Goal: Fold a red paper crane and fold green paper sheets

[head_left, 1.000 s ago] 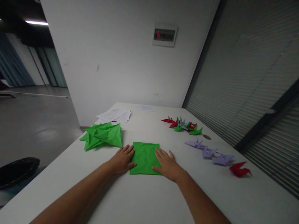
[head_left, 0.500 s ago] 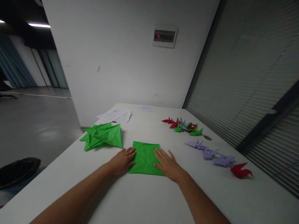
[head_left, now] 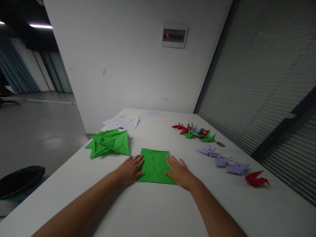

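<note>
A creased green paper square (head_left: 154,164) lies flat on the white table (head_left: 153,210) in front of me. My left hand (head_left: 128,169) rests palm down on its left edge, fingers stretched out. My right hand (head_left: 180,171) lies flat on the paper's right side, fingers spread. Neither hand grips anything.
A pile of folded green papers (head_left: 110,143) sits to the left. White printed sheets (head_left: 121,121) lie at the back. Red, green and purple paper cranes (head_left: 195,131) cluster at the back right; purple cranes (head_left: 222,159) and a red crane (head_left: 256,179) trail along the right.
The green paper's near edge has slid slightly to the right under my hands, and my right hand has shifted a little right. The view has moved slightly.
</note>
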### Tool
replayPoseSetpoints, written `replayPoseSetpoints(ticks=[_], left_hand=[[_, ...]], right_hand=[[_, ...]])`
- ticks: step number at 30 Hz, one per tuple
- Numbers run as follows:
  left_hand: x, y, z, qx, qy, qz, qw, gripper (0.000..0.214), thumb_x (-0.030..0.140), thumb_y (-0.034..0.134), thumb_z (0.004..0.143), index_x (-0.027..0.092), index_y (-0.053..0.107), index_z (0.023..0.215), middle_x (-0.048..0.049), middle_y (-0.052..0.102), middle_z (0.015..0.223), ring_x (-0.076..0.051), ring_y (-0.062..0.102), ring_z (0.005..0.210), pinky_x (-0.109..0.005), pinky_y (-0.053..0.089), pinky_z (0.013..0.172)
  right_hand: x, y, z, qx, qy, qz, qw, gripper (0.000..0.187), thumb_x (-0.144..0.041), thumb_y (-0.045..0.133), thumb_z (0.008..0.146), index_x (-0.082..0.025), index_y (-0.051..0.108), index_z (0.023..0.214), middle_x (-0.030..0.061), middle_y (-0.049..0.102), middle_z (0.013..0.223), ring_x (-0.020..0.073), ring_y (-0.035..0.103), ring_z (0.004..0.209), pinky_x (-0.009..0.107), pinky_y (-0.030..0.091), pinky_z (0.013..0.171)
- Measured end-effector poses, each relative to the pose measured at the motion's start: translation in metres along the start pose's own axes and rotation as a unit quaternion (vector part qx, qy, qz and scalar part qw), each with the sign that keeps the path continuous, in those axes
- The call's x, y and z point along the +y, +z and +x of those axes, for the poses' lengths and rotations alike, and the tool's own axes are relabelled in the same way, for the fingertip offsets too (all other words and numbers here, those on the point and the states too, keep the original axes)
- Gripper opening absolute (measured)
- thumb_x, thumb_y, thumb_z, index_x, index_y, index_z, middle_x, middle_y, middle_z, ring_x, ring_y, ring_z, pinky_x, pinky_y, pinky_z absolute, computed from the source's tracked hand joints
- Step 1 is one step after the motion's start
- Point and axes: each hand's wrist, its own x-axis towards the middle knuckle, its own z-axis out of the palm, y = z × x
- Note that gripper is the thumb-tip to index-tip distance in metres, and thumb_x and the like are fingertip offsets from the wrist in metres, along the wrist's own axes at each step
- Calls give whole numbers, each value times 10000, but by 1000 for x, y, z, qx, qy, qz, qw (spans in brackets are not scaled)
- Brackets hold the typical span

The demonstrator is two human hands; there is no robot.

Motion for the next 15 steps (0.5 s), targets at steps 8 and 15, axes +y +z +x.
replayPoseSetpoints(ticks=[8,15], left_hand=[[-1,3,0,11,5,7,1000,740,578,421,1037,154,301,1632,-193,239,1697,-353,236,1580,-573,247,1252],[-3,6,0,21,8,7,1000,743,594,393,1040,162,292,1636,-192,248,1696,-354,241,1578,-571,246,1251]], right_hand=[[-1,-2,-1,-6,6,9,1000,750,-629,362,1046,-225,217,1660,115,212,1717,323,162,1599,604,136,1274],[2,1,0,-7,5,13,1000,767,-645,363,1039,-215,224,1659,109,207,1718,310,154,1602,587,134,1279]])
